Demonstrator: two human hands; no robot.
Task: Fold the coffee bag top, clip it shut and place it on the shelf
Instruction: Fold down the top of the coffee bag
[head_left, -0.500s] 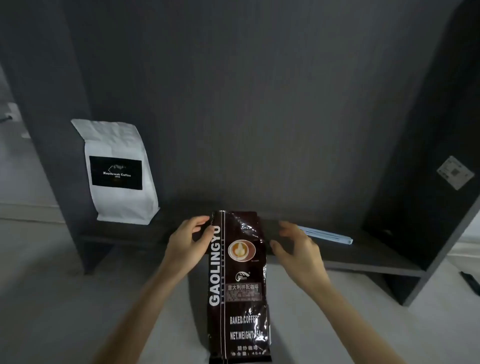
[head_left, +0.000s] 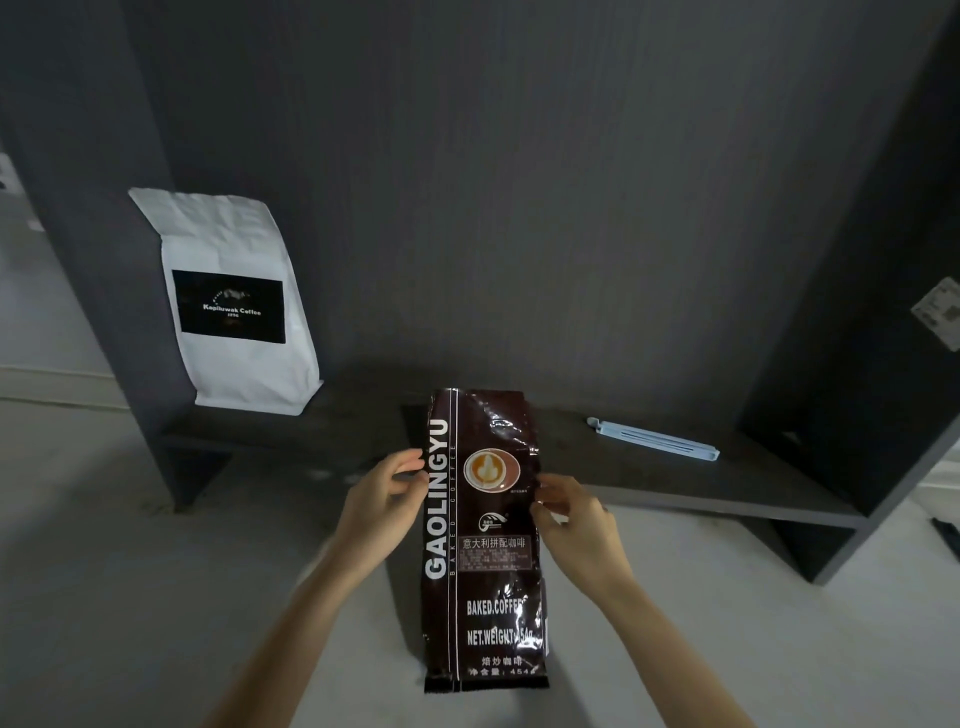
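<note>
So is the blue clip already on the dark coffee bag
No, the blue clip lies on the shelf, apart from the dark coffee bag.

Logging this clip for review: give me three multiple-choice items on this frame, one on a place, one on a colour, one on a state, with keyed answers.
1. Where does the clip lie?
A. on the shelf
B. on the floor
C. in a hand

2. What colour is the standing bag at the shelf's left end?
A. brown
B. white
C. blue

3. The top of the brown coffee bag is:
A. clipped
B. not clipped
C. torn off

Answers: 1 A, it rests on the board right of the bag. 2 B, white with a black label. 3 B, left hand and right hand only grip its sides.
</note>
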